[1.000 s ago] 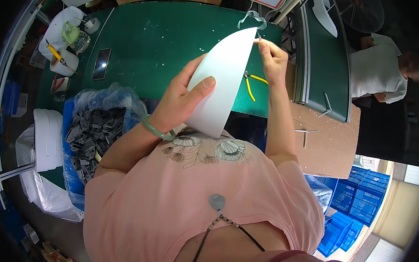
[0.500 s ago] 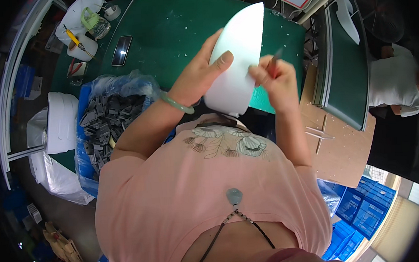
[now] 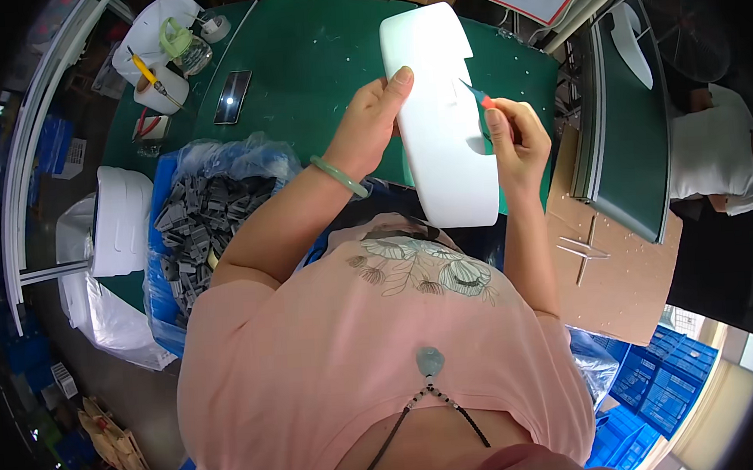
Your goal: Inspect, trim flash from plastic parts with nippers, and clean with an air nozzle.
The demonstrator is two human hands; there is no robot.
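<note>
Two bare hands are engaged with one workpiece, a glossy white curved plastic shell (image 3: pixel 439 128). The shell is raised over the near edge of the green tabletop (image 3: pixel 322 57), long axis running roughly from 12 to 6 o'clock, with a cut-out along its 3 o'clock edge.

Left hand (image 3: pixel 375 119): closed on the shell's 9 o'clock edge, thumb flat on the outer face. A pale green bangle (image 3: pixel 338 176) sits at the wrist.

Right hand (image 3: pixel 522 140): fingers pinched narrow around a small red-handled blade (image 3: pixel 487 101), tip pointing to 10 o'clock at the cut-out. Contact between tip and shell cannot be determined.

Surrounding items, clock positions read from the shell:
- 8 o'clock: blue plastic crate (image 3: pixel 169 335), lined with clear film, containing dark grey angular parts (image 3: pixel 195 233).
- Just above 9 o'clock: dark rectangular smartphone (image 3: pixel 233 97).
- Between 9 and 10 o'clock: white cylindrical roll (image 3: pixel 159 97), a slim yellow-handled tool (image 3: pixel 143 69) leaning across it.
- 4 o'clock: brown cardboard sheet (image 3: pixel 634 284).
</note>
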